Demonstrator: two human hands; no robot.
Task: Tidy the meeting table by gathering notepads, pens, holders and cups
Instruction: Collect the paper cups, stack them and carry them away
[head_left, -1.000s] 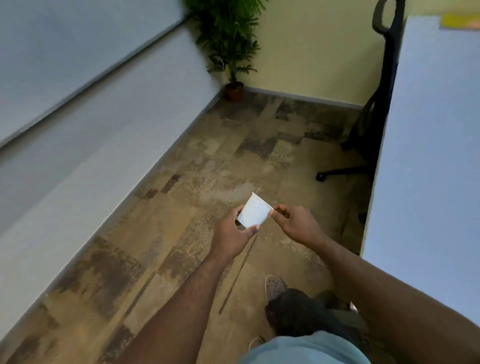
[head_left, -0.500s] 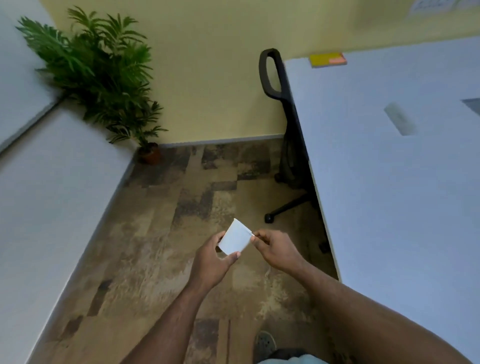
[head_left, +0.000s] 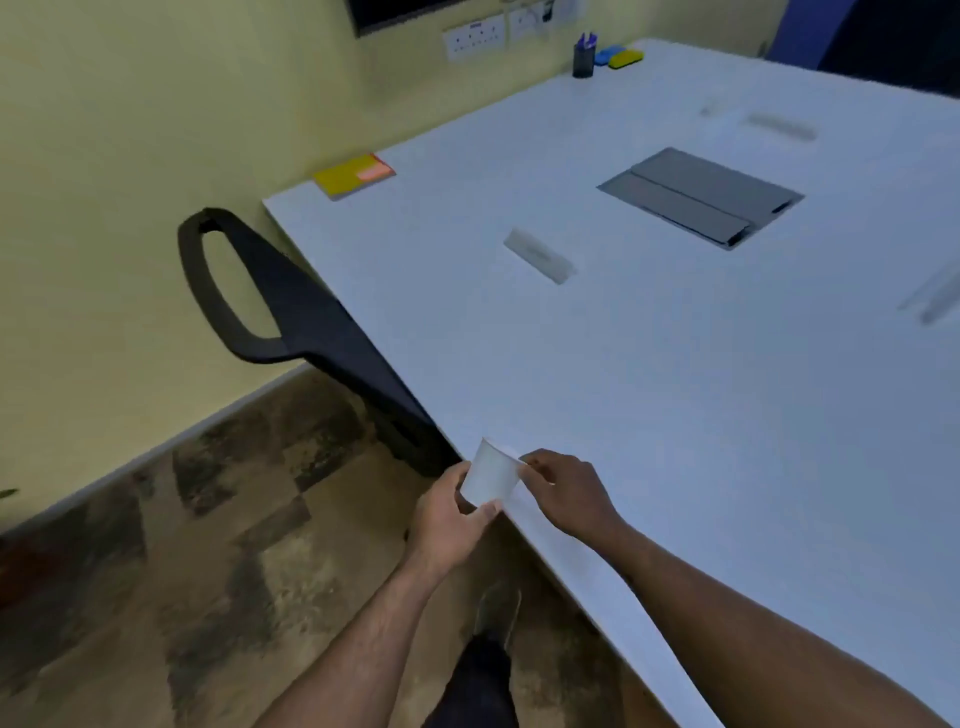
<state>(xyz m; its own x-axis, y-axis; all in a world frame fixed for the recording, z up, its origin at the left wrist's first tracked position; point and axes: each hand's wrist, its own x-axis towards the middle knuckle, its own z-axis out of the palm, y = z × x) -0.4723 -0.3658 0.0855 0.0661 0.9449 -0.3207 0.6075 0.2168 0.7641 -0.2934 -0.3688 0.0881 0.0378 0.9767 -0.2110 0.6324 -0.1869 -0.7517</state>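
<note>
I hold a white paper cup (head_left: 491, 475) tilted, in both hands, just at the near edge of the white meeting table (head_left: 675, 389). My left hand (head_left: 452, 512) wraps its lower body; my right hand (head_left: 563, 493) pinches its rim. A yellow notepad (head_left: 353, 175) with an orange sticky pad lies at the table's far left corner. A dark pen holder (head_left: 583, 58) with pens stands at the far edge, beside blue and yellow erasers (head_left: 618, 56).
A black office chair (head_left: 291, 306) is pushed against the table's left side. A grey cable hatch (head_left: 701, 195) is set into the tabletop, and a small pale block (head_left: 540, 254) lies near it. Wall sockets (head_left: 474, 37) sit above the far edge.
My view has swung right from the floor and plant to the table. Both hands keep the same hold on the cup, which now hangs at the table's edge.
</note>
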